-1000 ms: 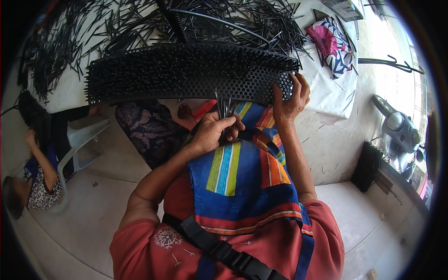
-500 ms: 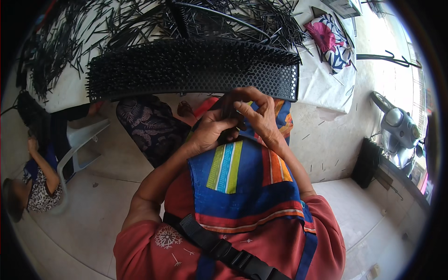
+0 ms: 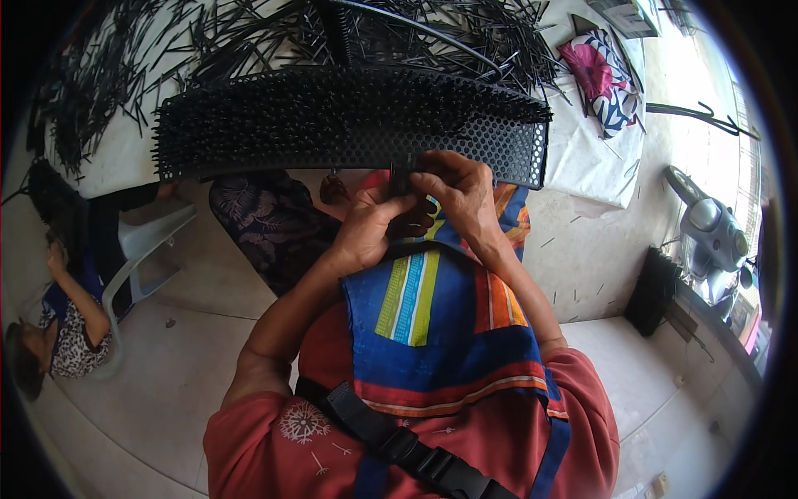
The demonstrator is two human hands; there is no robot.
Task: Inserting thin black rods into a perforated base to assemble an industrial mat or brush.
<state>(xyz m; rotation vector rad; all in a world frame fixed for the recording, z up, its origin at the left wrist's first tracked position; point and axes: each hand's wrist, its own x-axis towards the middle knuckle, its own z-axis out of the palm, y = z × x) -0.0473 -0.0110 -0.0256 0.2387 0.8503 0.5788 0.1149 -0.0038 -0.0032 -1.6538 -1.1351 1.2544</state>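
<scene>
A long black perforated panel [image 3: 517,150] lies along the table's near edge. Short black strips [image 3: 274,116] stand up densely from its holes, while bare holes show at the right end and along the near side. Just below the panel's near edge, my left hand [image 3: 367,229] is closed around a small bunch of dark strips [image 3: 401,176], held upright between thumb and fingers. Beside it, my right hand [image 3: 461,191] has thumb and fingers pinched together close to the bunch. What sits in that pinch is too small to make out.
Loose black strips [image 3: 241,41] lie heaped across the white-covered table [image 3: 590,170]. A thin metal bar [image 3: 424,32] crosses above them. A patterned cloth item [image 3: 598,79] rests at the right. Another person [image 3: 75,324] sits by a pale chair [image 3: 133,283] at left; a scooter [image 3: 713,229] stands at right.
Both hands have come up toward the panel's near edge, and the dark bunch now shows upright above my left thumb. The view has shifted slightly.
</scene>
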